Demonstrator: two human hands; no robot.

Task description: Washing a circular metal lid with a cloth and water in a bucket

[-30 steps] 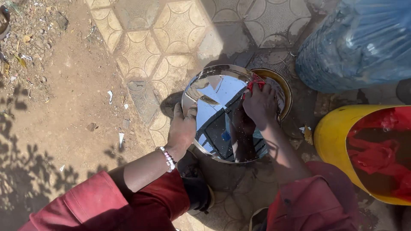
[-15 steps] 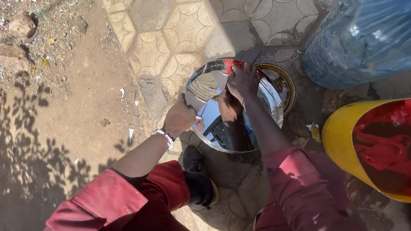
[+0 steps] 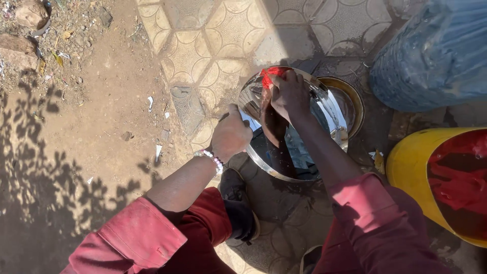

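My left hand (image 3: 231,134) clenched on near-left rim of shiny steel tray (image 3: 304,147), centre frame, tilted over brown bowl (image 3: 350,96). My right hand (image 3: 290,94) grasping red scrub pad (image 3: 269,75), pressed on tray's upper edge. Beaded bracelet (image 3: 212,158) on left wrist. Yellow basin (image 3: 411,167) with red cloth at right edge; blue container (image 3: 436,56) upper right. Patterned paving (image 3: 218,30) beneath, dirt at left.

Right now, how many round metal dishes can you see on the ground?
2. A shiny steel round tray is held at its left rim by the left hand; the right hand presses on it. A brass-coloured round bowl lies beneath, mostly hidden.
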